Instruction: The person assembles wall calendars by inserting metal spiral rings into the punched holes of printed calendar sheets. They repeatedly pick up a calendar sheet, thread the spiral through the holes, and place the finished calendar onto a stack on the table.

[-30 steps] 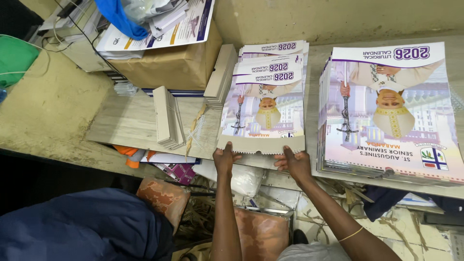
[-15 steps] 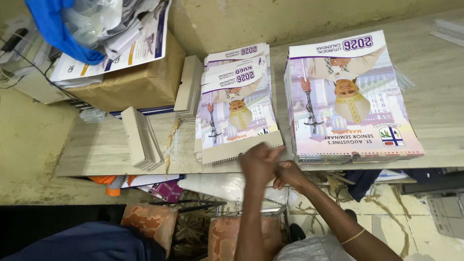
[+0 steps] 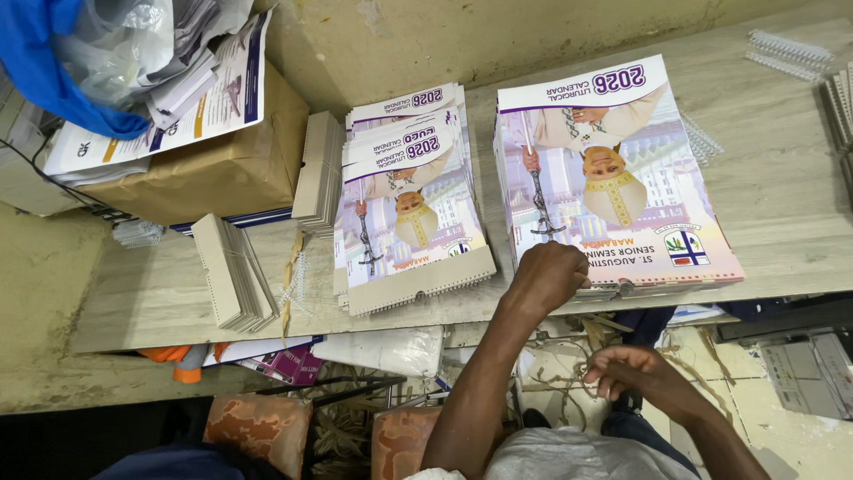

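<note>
Head view, hands at the calendar stacks.
Left hand [image 3: 551,277] is curled closed on the near edge of the large calendar stack [image 3: 613,178], at 1 o'clock; right hand [image 3: 633,372] hangs loosely curled, holding nothing. The stack overhangs the table [image 3: 782,204]; a tug could fan or spill it.

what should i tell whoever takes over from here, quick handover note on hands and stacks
Left hand: closed in a fist, resting on the near edge of the large calendar stack.
Right hand: empty, loosely curled, below the table edge.
Smaller calendar stack sits left of the large one, card backing showing at its near edge.
Backing card piles lie further left; binding coils at the far right.
How far the work has got cannot be told.
</note>
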